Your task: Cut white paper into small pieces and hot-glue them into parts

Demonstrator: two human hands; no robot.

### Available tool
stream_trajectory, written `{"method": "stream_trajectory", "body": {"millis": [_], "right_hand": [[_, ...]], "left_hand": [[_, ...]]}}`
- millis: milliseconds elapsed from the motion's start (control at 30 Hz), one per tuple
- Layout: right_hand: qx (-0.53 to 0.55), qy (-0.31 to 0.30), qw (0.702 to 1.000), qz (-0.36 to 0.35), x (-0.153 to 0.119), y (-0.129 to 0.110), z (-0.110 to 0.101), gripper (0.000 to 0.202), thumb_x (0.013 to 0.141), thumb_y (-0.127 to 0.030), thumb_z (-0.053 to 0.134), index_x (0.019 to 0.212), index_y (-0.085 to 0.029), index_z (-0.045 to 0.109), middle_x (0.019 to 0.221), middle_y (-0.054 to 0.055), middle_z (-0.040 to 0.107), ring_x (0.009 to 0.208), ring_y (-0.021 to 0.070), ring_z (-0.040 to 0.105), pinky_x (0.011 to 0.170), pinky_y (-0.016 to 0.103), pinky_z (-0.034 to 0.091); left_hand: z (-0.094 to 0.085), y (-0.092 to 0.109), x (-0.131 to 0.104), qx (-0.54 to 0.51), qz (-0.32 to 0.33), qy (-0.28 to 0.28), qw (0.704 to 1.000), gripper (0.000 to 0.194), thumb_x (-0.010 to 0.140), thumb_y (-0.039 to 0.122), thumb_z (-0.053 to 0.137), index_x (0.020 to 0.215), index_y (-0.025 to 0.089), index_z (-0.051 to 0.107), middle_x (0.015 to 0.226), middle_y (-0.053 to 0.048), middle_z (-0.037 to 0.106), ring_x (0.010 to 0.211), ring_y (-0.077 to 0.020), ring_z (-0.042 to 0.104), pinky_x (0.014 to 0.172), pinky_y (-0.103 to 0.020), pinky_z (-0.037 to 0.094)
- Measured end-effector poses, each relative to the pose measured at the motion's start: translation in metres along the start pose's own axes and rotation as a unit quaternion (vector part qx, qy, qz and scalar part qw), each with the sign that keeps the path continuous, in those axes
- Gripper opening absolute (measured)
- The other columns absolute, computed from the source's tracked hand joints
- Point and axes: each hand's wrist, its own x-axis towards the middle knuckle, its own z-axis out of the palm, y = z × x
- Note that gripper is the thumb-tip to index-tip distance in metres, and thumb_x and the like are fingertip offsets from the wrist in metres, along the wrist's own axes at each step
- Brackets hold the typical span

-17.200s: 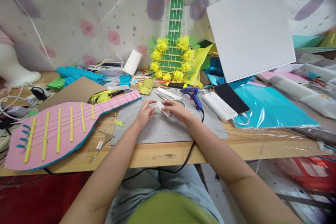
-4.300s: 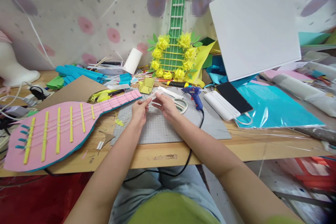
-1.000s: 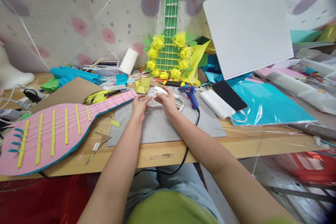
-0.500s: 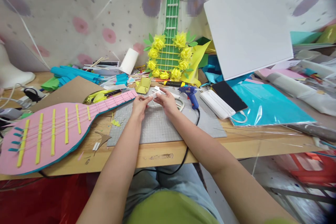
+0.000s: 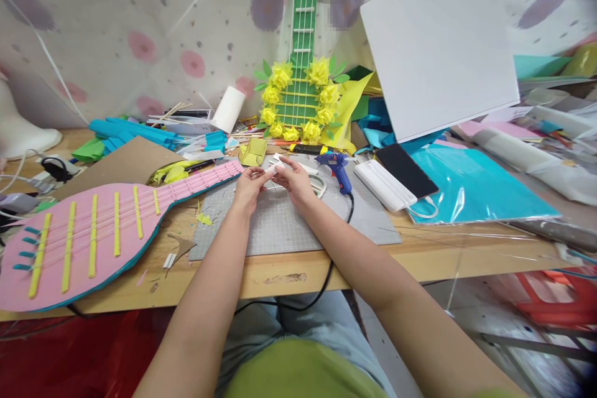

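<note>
Over the grey cutting mat (image 5: 284, 230), my left hand (image 5: 248, 188) and my right hand (image 5: 297, 183) meet with closed fingers on a small white piece (image 5: 272, 170). Fingertips cover most of it, so its kind cannot be made out. A coiled white cable (image 5: 321, 184) lies just behind my right hand. To the right of that hand is a blue glue gun (image 5: 339, 169) with a black cord. The neck of a pink paper-covered lute-shaped instrument (image 5: 105, 230) with yellow strips reaches close to my left hand.
A green stringed instrument (image 5: 303, 43) with yellow paper flowers stands at the back. On the right are a white power bank (image 5: 383, 185), a black phone (image 5: 407, 169), blue sheets (image 5: 480, 186) and a tilted white board (image 5: 441, 50). Paper scraps (image 5: 205, 219) lie left of my hands.
My fingertips have shifted slightly around the small white piece, while both hands stay in nearly the same place. The view has moved very slightly.
</note>
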Motion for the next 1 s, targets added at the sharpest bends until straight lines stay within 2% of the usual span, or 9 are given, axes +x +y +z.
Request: {"method": "stream_trajectory", "body": {"millis": [233, 333, 433, 533, 667, 733, 833, 900, 1000], "right_hand": [[-0.039, -0.013, 0.999, -0.018, -0.001, 0.002, 0.000, 0.038, 0.061, -0.020, 0.065, 0.098, -0.021, 0.054, 0.065, -0.005, 0.062, 0.064, 0.0093, 0.060, 0.067, 0.026, 0.050], [-0.054, -0.012, 0.998, -0.026, -0.002, 0.003, -0.001, 0.037, 0.061, -0.022, 0.065, 0.097, -0.020, 0.055, 0.069, -0.003, 0.063, 0.064, 0.0091, 0.060, 0.064, 0.025, 0.048], [-0.072, -0.014, 0.997, -0.034, -0.001, 0.004, -0.001, 0.037, 0.061, -0.025, 0.065, 0.097, -0.021, 0.056, 0.073, -0.002, 0.064, 0.067, 0.0094, 0.059, 0.064, 0.024, 0.047], [-0.081, -0.025, 0.995, -0.050, 0.001, 0.004, -0.002, 0.039, 0.061, -0.026, 0.065, 0.099, -0.020, 0.055, 0.072, -0.003, 0.064, 0.068, 0.0094, 0.059, 0.067, 0.024, 0.047], [-0.097, -0.054, 0.992, -0.051, 0.004, 0.009, -0.002, 0.050, 0.054, -0.020, 0.069, 0.100, -0.022, 0.051, 0.076, -0.004, 0.064, 0.068, 0.0086, 0.059, 0.066, 0.023, 0.047], [-0.129, -0.077, 0.988, -0.025, 0.004, 0.012, -0.003, 0.049, 0.052, -0.022, 0.071, 0.096, -0.021, 0.049, 0.071, -0.005, 0.062, 0.061, 0.0086, 0.057, 0.057, 0.021, 0.046], [-0.199, -0.081, 0.976, -0.042, 0.005, 0.018, -0.003, 0.027, 0.059, -0.031, 0.066, 0.077, -0.019, 0.049, 0.052, -0.008, 0.053, 0.043, 0.0056, 0.047, 0.041, 0.017, 0.037], [-0.236, -0.068, 0.967, -0.073, 0.005, 0.020, -0.003, 0.020, 0.064, -0.033, 0.062, 0.065, -0.018, 0.048, 0.047, -0.008, 0.047, 0.037, 0.0040, 0.040, 0.037, 0.016, 0.032], [-0.272, -0.049, 0.957, -0.085, 0.007, 0.021, -0.005, 0.019, 0.065, -0.034, 0.059, 0.061, -0.018, 0.049, 0.044, -0.008, 0.046, 0.036, 0.0043, 0.038, 0.036, 0.017, 0.029]], "left_hand": [[-0.001, -0.001, 0.001, 0.013, -0.010, 0.013, 1.000, 0.041, 0.042, 0.030, 0.079, 0.074, 0.015, 0.058, 0.067, 0.002, 0.058, 0.047, -0.0035, 0.042, 0.044, -0.018, 0.031], [0.000, -0.002, 0.000, 0.045, 0.000, 0.024, 0.999, 0.038, 0.045, 0.033, 0.077, 0.076, 0.015, 0.064, 0.071, -0.001, 0.061, 0.052, -0.0055, 0.046, 0.044, -0.018, 0.031], [0.001, -0.003, 0.000, 0.061, 0.011, 0.046, 0.997, 0.035, 0.044, 0.034, 0.078, 0.069, 0.014, 0.063, 0.068, -0.002, 0.061, 0.056, -0.0077, 0.049, 0.045, -0.018, 0.032], [0.002, -0.003, 0.000, 0.029, -0.004, 0.064, 0.998, 0.036, 0.040, 0.032, 0.080, 0.062, 0.013, 0.059, 0.064, 0.001, 0.058, 0.054, -0.0062, 0.048, 0.047, -0.017, 0.034], [0.002, 0.000, 0.001, -0.077, -0.038, 0.062, 0.994, 0.037, 0.039, 0.025, 0.081, 0.060, 0.014, 0.052, 0.055, 0.005, 0.051, 0.046, -0.0022, 0.043, 0.044, -0.015, 0.033], [0.002, 0.002, 0.001, -0.121, -0.053, 0.055, 0.990, 0.036, 0.042, 0.021, 0.080, 0.061, 0.014, 0.050, 0.049, 0.007, 0.045, 0.042, -0.0012, 0.039, 0.043, -0.014, 0.033], [0.003, 0.004, 0.000, -0.156, -0.068, 0.056, 0.984, 0.033, 0.047, 0.017, 0.078, 0.062, 0.015, 0.049, 0.046, 0.009, 0.040, 0.038, -0.0001, 0.034, 0.041, -0.013, 0.034], [0.004, 0.005, -0.001, -0.164, -0.074, 0.057, 0.982, 0.031, 0.050, 0.015, 0.077, 0.064, 0.016, 0.049, 0.047, 0.010, 0.042, 0.036, 0.0007, 0.031, 0.042, -0.013, 0.036], [0.005, 0.007, -0.004, -0.149, -0.086, 0.044, 0.984, 0.025, 0.056, 0.015, 0.074, 0.068, 0.015, 0.053, 0.054, 0.008, 0.049, 0.035, 0.0018, 0.030, 0.044, -0.014, 0.041]]}}
